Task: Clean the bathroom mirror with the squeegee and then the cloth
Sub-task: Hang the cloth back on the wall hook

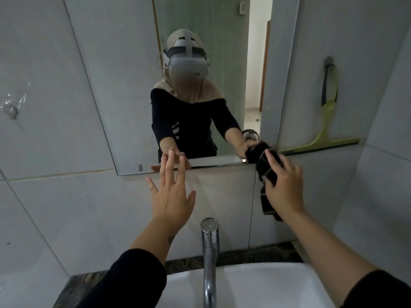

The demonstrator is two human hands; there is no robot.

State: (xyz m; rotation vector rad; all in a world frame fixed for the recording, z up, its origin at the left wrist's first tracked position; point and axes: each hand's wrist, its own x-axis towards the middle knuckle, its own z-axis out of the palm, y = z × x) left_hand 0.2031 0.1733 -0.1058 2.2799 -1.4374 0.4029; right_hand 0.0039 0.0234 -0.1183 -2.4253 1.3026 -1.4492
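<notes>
Leftmost, my left hand (171, 196) is spread open and empty, fingertips touching the lower edge of the mirror (133, 85); I judge it is there to steady me against the wall while the other hand works. One mirror hangs on the grey tiles, tilted in this view, and it shows me reaching in with both arms. Below, in the middle, one chrome tap (209, 252) stands over one white basin (255, 285).

Further right, my right hand (285, 185) is closed around the dark cloth (265, 170), pressing its bunched top against the mirror's lower right corner, with a loose end hanging down below my palm. Bunching it gives a firm pad for wiping the edge, I think.

Rightmost, one green squeegee (327, 130) hangs by its handle from one wall hook (328, 60), blade down and level, well apart from my hands. Hung up like that, it looks finished with, so I take the cloth stage to be under way.
</notes>
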